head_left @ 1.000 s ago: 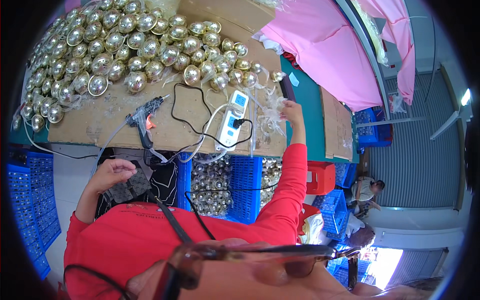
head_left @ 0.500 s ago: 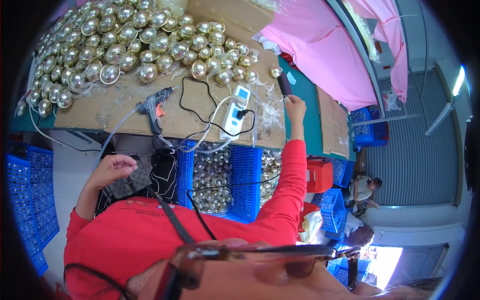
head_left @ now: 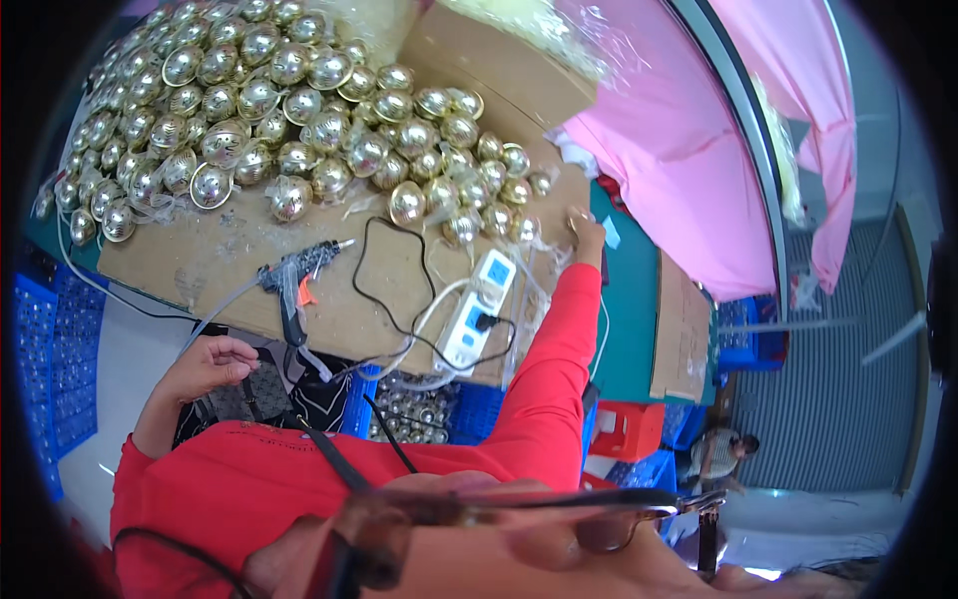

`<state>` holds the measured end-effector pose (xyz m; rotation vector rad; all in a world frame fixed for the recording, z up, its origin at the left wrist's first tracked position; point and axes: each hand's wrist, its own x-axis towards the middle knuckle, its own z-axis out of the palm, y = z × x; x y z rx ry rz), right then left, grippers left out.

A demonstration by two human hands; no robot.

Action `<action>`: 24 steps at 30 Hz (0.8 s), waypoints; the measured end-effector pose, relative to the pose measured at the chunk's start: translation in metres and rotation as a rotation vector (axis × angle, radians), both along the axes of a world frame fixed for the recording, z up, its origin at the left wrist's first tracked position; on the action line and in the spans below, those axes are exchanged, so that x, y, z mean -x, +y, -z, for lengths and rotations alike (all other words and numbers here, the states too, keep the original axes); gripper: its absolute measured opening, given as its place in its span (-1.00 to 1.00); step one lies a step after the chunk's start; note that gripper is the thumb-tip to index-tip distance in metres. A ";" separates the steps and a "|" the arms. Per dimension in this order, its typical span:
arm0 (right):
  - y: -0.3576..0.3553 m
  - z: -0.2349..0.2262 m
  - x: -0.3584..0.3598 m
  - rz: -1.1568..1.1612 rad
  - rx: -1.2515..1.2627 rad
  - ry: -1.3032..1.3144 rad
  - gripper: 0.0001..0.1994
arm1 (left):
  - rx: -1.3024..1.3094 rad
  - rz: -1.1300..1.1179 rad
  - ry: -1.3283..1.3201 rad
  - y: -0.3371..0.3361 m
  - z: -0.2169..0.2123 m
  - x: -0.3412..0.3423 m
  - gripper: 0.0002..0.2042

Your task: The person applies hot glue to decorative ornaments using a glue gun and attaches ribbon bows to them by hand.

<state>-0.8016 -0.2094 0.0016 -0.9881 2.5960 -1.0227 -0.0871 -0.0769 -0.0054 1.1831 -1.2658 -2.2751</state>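
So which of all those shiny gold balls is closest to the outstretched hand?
The gold ball at the right end of the pile's lower edge, just left of the right hand. The other balls lie farther left and up the cardboard sheet.

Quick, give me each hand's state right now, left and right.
Left hand: loosely curled near the lap, below the glue gun; nothing seen in it.
Right hand: stretched out to the gold baubles at the cardboard's far edge; grip cannot be told.

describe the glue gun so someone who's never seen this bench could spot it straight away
On the cardboard sheet below the heap of gold balls lies the glue gun, left of the white power strip. It alone is dark and pistol-shaped, with an orange trigger.
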 end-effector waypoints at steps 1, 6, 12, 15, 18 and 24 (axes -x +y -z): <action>-0.001 0.009 0.032 0.014 -0.047 0.083 -0.63 | 0.006 0.004 0.007 -0.005 0.004 0.006 -0.71; -0.044 0.038 -0.002 0.071 0.069 0.132 -0.64 | -0.050 -0.059 -0.043 -0.007 0.007 0.007 -0.70; -0.014 0.026 0.028 0.206 0.233 0.385 -0.58 | 0.006 0.007 0.007 -0.008 0.006 0.006 -0.70; 0.000 -0.036 -0.023 0.134 0.267 0.461 -0.51 | 0.058 -0.040 0.056 0.002 -0.017 -0.007 -0.66; 0.043 -0.078 -0.060 -0.196 0.492 0.283 -0.49 | 0.315 -0.082 0.148 -0.006 -0.029 -0.019 -0.55; 0.111 -0.164 -0.258 -0.499 0.528 -0.206 -0.44 | 1.036 -0.342 0.347 -0.005 -0.158 -0.036 -0.13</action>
